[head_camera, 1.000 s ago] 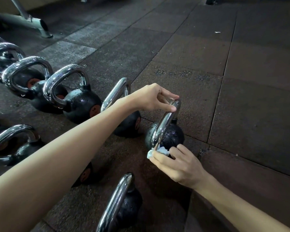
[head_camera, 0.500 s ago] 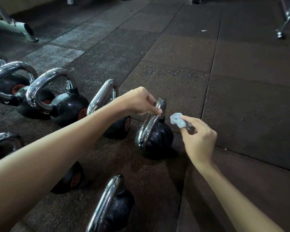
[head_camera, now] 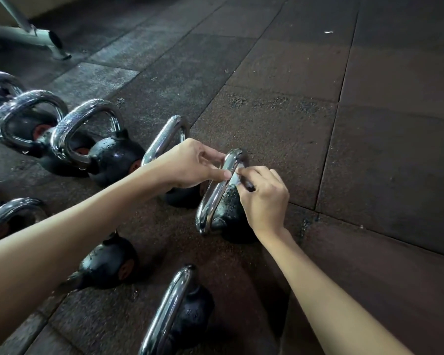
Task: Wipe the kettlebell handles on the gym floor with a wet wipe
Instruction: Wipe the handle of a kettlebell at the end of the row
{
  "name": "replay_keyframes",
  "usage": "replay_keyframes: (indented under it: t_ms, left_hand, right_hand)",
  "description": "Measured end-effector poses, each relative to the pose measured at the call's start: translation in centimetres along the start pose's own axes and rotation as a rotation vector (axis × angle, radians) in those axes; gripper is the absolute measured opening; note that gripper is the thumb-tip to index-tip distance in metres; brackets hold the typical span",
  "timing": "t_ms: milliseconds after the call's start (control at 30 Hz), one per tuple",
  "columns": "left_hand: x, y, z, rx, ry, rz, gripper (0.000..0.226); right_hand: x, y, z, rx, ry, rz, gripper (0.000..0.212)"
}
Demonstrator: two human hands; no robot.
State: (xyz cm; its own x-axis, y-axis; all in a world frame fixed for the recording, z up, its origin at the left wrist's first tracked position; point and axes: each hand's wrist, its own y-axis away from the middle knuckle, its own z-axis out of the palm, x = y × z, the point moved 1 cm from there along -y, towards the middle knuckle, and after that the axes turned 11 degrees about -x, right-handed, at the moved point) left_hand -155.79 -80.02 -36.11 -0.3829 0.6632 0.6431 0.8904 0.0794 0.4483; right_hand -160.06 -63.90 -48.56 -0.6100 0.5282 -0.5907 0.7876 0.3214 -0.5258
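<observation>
Wiping hand: right hand point(head_camera: 264, 198), fingers curled, pinching the wet wipe point(head_camera: 235, 178) against the right flank of the handle, just below its top bend.
Steadying hand: left hand point(head_camera: 190, 162), thumb and fingertips pinching the same top bend from the left side; nothing else in it.
Handle: chrome handle point(head_camera: 214, 198) of the kettlebell point(head_camera: 228, 216) at the right end of the far row, standing on the rubber floor point(head_camera: 369, 155) and seen almost edge-on.
Long axis: from the near low end beside the black ball, up and away to the far top bend.
Wipe against handle: touching, at the far upper part; the bare stretch lies toward the person, down and left of the wipe.
Nearer hand: the right, already on that stretch's side; the left covers the bend.
Likely next move: draw the wipe along the axis toward the near end.
Neighbours: other kettlebells point(head_camera: 113, 155) just beside on the left, one point(head_camera: 169, 311) nearer the person.
</observation>
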Motion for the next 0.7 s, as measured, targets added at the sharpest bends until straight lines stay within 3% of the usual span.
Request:
replay_keyframes:
  t_ms: [100,400,600,700]
  left_hand:
    - [0.0,0.1,0.2,-0.023,0.013,0.007,0.032]
    - [2.0,-0.9,0.5,0.057,-0.127,-0.023,0.043]
    - [0.6,-0.2,-0.4,0.020,-0.085,-0.047,0.022]
    - [-0.6,0.0,-1.5,0.038,-0.041,-0.083,0.038]
  right_hand:
    - [-0.4,-0.5,0.5,0.043,-0.017,0.012,0.014]
    - [0.2,-0.6,0.4,0.095,-0.055,0.145,0.017]
    - [-0.2,-0.2,0.4,0.053,-0.051,0.113,0.016]
    - [-1.0,-0.4,0.7,0.022,-0.114,0.173,0.016]
